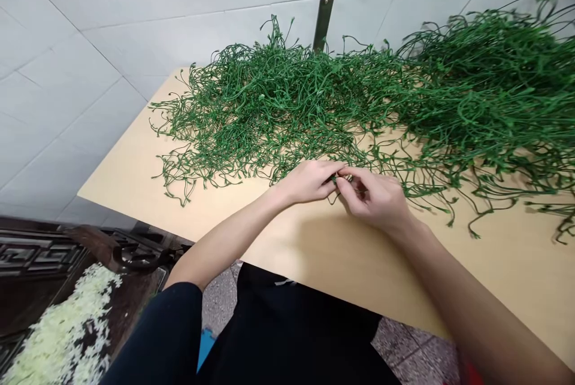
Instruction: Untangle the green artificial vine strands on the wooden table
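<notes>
Both hands meet at the near edge of a big heap of green stems spread across the far side of a pale wooden bench. The left hand lies just below the heap, its fingers curled in, thumb and forefinger pinched on a small green stem piece. The right hand sits touching it from the other side, its fingertips closed on the same piece, so each grip is nearly shut around that thin bit of green. The piece is between the two hands, right at the fringe of the heap, where loose stem ends trail onto the bare wood.

The heap is thicker and higher toward its right end and thins into scattered curls at its left end. Behind the heap a dark metal post rises against a white tiled wall. Below the heap, past the bench's near edge, the person's dark trousers show. Down left of the heap, off the bench, a pile of small pale petals lies on dark carved wooden furniture.
</notes>
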A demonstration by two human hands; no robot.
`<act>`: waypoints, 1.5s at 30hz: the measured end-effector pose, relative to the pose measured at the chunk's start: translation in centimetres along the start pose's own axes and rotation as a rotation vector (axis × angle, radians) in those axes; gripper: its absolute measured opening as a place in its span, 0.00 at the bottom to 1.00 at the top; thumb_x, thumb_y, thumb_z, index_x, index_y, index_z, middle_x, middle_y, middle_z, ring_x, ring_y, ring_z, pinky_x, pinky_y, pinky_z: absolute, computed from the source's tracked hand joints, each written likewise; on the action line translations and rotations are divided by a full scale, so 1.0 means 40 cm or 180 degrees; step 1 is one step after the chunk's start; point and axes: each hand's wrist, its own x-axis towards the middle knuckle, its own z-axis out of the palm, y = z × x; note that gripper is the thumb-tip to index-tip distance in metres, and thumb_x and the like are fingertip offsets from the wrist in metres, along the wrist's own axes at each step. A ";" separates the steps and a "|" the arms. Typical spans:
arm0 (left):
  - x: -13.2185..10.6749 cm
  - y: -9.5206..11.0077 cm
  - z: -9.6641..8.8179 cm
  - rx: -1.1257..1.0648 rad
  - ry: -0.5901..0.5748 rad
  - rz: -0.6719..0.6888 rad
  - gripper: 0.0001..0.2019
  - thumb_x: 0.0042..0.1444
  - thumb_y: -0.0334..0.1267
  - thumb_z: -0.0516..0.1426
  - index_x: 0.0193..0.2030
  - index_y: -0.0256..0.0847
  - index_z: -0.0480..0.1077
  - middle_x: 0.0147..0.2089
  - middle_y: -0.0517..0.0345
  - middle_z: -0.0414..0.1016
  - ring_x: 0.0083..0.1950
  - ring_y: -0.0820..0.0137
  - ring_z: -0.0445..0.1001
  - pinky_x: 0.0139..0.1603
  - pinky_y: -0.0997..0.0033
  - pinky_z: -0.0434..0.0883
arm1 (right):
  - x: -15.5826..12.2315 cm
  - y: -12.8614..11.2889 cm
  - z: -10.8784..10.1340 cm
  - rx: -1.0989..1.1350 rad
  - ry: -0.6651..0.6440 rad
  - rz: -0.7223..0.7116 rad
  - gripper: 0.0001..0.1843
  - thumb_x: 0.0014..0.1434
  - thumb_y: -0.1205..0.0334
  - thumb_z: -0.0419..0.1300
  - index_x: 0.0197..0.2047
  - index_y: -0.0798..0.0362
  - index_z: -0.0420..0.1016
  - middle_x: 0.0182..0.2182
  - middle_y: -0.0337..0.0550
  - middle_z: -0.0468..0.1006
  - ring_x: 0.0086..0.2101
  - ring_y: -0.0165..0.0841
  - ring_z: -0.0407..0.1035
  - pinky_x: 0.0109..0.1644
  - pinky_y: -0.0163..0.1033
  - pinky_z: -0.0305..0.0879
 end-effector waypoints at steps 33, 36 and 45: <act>-0.012 -0.038 -0.025 0.0715 -0.0180 0.0555 0.12 0.62 0.28 0.47 0.48 0.34 0.68 0.42 0.47 0.77 0.41 0.66 0.76 0.40 0.68 0.70 | -0.005 0.003 0.001 -0.0237 -0.0242 -0.0237 0.07 0.57 0.63 0.66 0.37 0.58 0.75 0.20 0.41 0.73 0.21 0.32 0.67 0.28 0.37 0.64; -0.011 -0.037 -0.022 0.0758 -0.0171 0.0574 0.12 0.62 0.29 0.47 0.48 0.33 0.68 0.40 0.48 0.77 0.40 0.65 0.76 0.38 0.68 0.70 | -0.008 0.003 -0.001 -0.0232 -0.0236 -0.0227 0.07 0.57 0.63 0.65 0.36 0.58 0.75 0.20 0.41 0.73 0.21 0.32 0.66 0.28 0.37 0.64; -0.010 -0.029 -0.023 0.0844 -0.0263 0.0596 0.12 0.64 0.30 0.46 0.48 0.32 0.69 0.41 0.48 0.78 0.41 0.65 0.76 0.39 0.68 0.70 | -0.006 0.006 -0.009 -0.0179 -0.0353 -0.0273 0.06 0.56 0.66 0.65 0.36 0.59 0.76 0.19 0.40 0.72 0.20 0.32 0.66 0.29 0.39 0.66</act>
